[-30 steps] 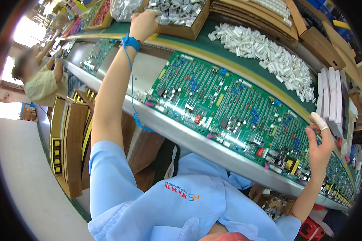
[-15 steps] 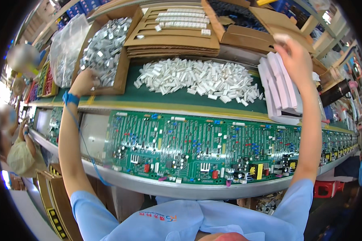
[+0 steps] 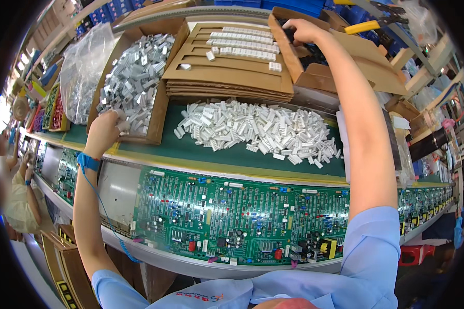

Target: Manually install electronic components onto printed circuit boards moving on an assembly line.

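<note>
Several dark parts (image 3: 313, 55) are half-hidden by the right hand (image 3: 302, 31).

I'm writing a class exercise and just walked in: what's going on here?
A person has the left grip at silver metal parts in a cardboard box, and the right grip at a box of black parts. Whether either holds anything is unclear. White connectors lie piled, and green circuit boards form a row nearer the person.
</note>
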A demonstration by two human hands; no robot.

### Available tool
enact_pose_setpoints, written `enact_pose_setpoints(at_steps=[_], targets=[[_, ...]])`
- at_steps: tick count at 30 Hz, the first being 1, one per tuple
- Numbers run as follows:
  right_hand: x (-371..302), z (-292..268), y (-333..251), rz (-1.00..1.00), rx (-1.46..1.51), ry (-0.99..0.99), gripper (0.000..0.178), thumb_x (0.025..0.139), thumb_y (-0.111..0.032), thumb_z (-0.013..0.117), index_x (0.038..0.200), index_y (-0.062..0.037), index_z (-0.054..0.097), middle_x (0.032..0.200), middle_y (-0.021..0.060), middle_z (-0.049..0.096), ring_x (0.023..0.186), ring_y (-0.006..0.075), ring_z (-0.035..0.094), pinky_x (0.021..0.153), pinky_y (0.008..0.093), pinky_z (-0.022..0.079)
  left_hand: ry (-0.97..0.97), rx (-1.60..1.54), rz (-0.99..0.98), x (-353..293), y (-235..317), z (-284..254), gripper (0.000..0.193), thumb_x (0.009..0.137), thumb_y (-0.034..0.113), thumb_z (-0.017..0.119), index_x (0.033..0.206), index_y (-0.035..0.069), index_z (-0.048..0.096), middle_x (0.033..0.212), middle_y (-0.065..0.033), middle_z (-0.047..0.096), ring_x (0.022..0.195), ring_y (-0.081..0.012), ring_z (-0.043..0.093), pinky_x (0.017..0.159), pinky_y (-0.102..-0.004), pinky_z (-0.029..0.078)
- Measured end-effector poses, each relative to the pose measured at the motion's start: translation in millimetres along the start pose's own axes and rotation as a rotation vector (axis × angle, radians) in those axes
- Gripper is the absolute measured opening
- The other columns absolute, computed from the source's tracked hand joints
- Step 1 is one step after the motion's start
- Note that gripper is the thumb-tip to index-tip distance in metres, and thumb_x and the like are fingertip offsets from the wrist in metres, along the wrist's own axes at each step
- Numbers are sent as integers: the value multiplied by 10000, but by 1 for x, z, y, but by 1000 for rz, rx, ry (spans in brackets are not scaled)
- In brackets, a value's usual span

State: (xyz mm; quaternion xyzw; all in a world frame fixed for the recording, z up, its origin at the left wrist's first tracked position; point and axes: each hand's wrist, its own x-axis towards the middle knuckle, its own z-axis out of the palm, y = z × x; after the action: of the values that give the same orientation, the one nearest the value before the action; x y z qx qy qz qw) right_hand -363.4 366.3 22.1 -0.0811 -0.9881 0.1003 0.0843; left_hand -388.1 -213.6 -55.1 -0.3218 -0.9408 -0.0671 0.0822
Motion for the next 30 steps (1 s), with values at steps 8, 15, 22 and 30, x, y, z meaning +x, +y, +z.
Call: enact_pose_setpoints(at_steps=[8, 15, 22, 30], targets=[[-16, 13, 12, -60, -18, -79, 213, 785, 20, 521, 982, -58, 534, 685, 100, 523, 545, 192, 500, 426, 356, 390, 99, -281, -27, -3, 14, -10, 195, 795, 157, 695, 956, 48, 694, 867, -153, 653, 786, -301, 648, 717, -375, 505], [-35, 6, -18, 84, -63, -149, 176, 740, 55, 463, 884, -33, 515, 671, 120, 532, 523, 247, 541, 416, 405, 466, 166, -258, -37, -5, 16, -6, 148, 795, 114, 685, 922, 37, 688, 861, -149, 625, 776, -283, 623, 723, -363, 497], [-52, -8, -15, 120, 97, 32, 162, 818, -41, 598, 976, -57, 625, 870, 88, 651, 732, 196, 634, 508, 316, 528, 182, -343, -1, -10, 10, 3, 144, 774, 10, 663, 917, 18, 683, 894, -141, 617, 805, -279, 630, 725, -346, 502], [-104, -57, 45, 120, 1895, 156, 227, 962, -102, 535, 1123, 55, 568, 1048, 140, 616, 806, 146, 574, 563, 166, 502, 125, -371, -88, -3, 8, 11, 216, 823, 124, 677, 982, -22, 676, 936, -177, 678, 835, -292, 663, 760, -351, 506]])
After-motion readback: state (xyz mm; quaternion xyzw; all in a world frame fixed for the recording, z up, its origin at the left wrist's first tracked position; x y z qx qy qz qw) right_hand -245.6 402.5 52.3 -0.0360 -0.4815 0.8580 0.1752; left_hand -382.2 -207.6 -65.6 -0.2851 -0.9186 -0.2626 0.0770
